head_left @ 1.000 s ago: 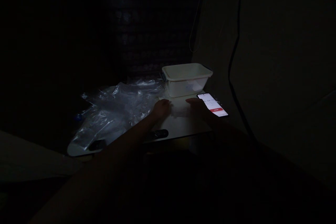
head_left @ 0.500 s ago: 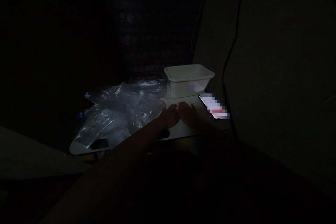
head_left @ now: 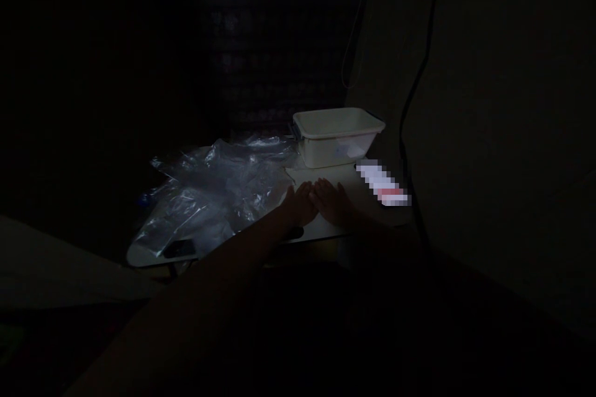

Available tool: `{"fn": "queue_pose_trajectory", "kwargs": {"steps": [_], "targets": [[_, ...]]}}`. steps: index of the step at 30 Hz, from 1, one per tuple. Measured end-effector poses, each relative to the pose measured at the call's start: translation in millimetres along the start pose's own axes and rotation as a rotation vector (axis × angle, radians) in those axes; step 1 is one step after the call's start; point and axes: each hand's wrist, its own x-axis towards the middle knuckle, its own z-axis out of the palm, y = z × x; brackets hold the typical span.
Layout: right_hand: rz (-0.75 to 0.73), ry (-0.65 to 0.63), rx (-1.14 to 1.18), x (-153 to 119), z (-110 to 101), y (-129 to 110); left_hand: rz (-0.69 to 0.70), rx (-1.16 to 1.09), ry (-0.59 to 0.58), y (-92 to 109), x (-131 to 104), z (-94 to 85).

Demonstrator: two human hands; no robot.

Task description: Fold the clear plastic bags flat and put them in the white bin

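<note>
My left hand [head_left: 300, 205] lies palm down on the white table [head_left: 326, 228], fingers stretched out. Beside it my right hand [head_left: 331, 201] rests flat too, and the fingertips of both hands touch or overlap. Neither holds anything that I can see. To the left of my hands spreads a heap of clear plastic bags [head_left: 218, 192]. A white plastic bin [head_left: 321, 150] with dark handles stands just beyond my fingers. Right of my right hand lies a phone [head_left: 384, 183] with a lit, blurred-out screen.
The scene is very dark. A flat dark object [head_left: 179, 249] lies at the table's front left. Down the wall on the right runs a black cable [head_left: 419, 68]. A thin cord loop [head_left: 349, 84] hangs behind the bin.
The hands have come slightly closer together, with the right fingers more over the left ones. The whole view has shifted a little; the bin, bags and phone stay put on the table.
</note>
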Motion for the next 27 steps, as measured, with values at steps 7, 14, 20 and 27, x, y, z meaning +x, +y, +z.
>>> {"fn": "queue_pose_trajectory", "kwargs": {"steps": [7,14,20,27], "targets": [[0.000,-0.012,0.010,0.1,0.5,-1.1,-0.040,0.008,-0.032,2.8,-3.3,-3.6],[-0.008,0.021,-0.006,-3.0,-2.4,-1.8,-0.036,0.022,-0.001,2.1,-1.3,0.2],[-0.023,0.007,-0.011,-0.4,2.3,1.4,-0.038,0.030,0.006,0.1,1.7,4.5],[-0.015,-0.009,-0.009,1.8,4.7,1.4,-0.038,0.040,0.015,1.0,0.3,2.8]]}}
